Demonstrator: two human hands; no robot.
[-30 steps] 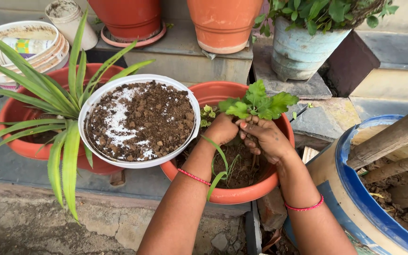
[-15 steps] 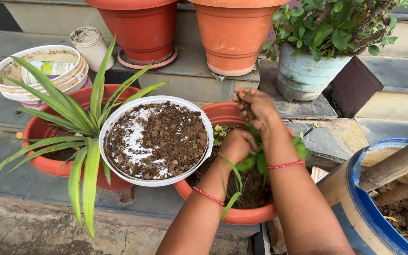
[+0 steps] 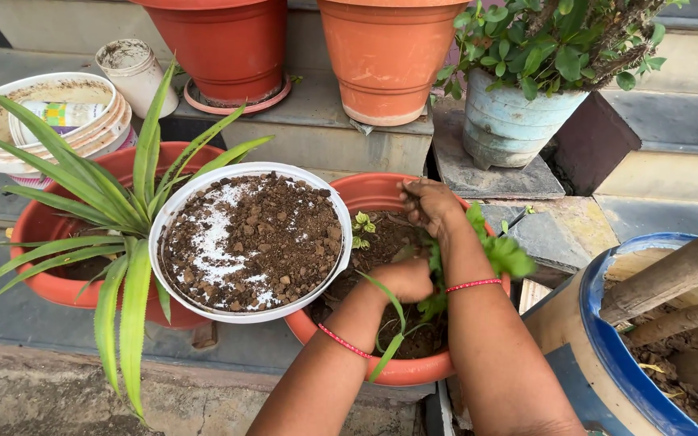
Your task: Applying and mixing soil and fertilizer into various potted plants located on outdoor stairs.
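An orange plastic pot (image 3: 369,192) holds dark soil and a small leafy green plant (image 3: 504,252). My left hand (image 3: 402,279) is closed around the plant's base low in the pot. My right hand (image 3: 428,204) reaches over the pot's far side with fingers curled, seemingly around a clump of soil. Both wrists wear red bead bracelets. A white bowl (image 3: 250,241) of brown soil mixed with white granules rests between this pot and the one to its left.
A long-leaved green plant (image 3: 115,218) grows in an orange pot (image 3: 38,230) at left. Stacked white bowls (image 3: 38,121) sit at far left. Two terracotta pots (image 3: 385,52) and a pale blue pot (image 3: 510,121) stand on the step behind. A blue-rimmed pot (image 3: 607,323) with wooden sticks is at right.
My right hand left the plant, rose to the far rim with soil, then came down over the pot. My left hand pushed the plant lower into the pot.
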